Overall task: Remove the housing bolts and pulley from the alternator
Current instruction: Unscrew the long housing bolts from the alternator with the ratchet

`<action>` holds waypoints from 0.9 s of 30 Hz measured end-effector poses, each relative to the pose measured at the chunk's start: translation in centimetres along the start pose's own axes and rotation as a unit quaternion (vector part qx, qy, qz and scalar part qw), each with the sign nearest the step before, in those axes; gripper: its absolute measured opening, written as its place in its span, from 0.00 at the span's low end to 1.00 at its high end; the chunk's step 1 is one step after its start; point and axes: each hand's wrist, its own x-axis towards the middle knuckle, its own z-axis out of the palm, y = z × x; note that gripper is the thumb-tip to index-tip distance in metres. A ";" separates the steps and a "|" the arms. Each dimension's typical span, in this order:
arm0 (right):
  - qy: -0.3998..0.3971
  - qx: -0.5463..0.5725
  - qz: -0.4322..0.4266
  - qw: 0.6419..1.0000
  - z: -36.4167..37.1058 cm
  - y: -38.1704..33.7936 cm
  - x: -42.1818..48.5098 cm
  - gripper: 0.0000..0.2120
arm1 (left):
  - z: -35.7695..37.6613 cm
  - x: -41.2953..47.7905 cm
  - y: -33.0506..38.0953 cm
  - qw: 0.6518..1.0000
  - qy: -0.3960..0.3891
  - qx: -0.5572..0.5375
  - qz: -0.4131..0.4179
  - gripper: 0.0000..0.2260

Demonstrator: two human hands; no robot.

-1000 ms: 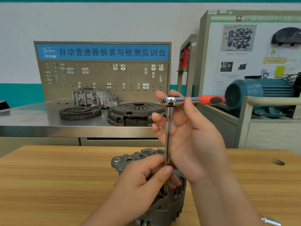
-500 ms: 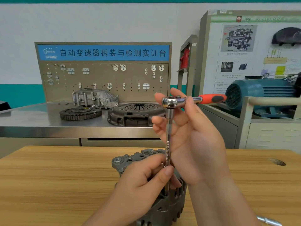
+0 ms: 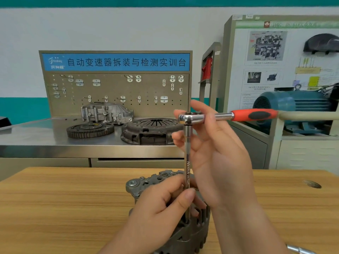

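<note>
Pinched extension bar [image 3: 187,153] with left hand [image 3: 161,204], gripped ratchet [image 3: 194,118] head with right hand [image 3: 220,153], at desk's [image 3: 55,198] near edge. Required plumb bar; hidden tip presumably seated in alternator [image 3: 145,182].

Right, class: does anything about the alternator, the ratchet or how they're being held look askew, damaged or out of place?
Nothing stands out. The extension bar stands upright from the ratchet down into the alternator. The left hand pinches it low, and the right hand holds the ratchet's head.
</note>
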 end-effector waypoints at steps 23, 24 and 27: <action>-0.076 0.064 -0.002 0.995 -0.8 0.9 1.4 0.12 | 0.7 -0.4 0.6 0.998 0.003 0.063 0.007 0.14; -0.074 0.028 -0.035 0.996 -0.8 0.9 1.3 0.09 | 0.6 -0.4 0.5 0.998 0.002 0.062 -0.001 0.14; -0.068 -0.144 -0.172 0.972 -1.1 0.4 1.1 0.10 | 0.3 -0.4 0.4 0.999 -0.003 0.045 -0.018 0.14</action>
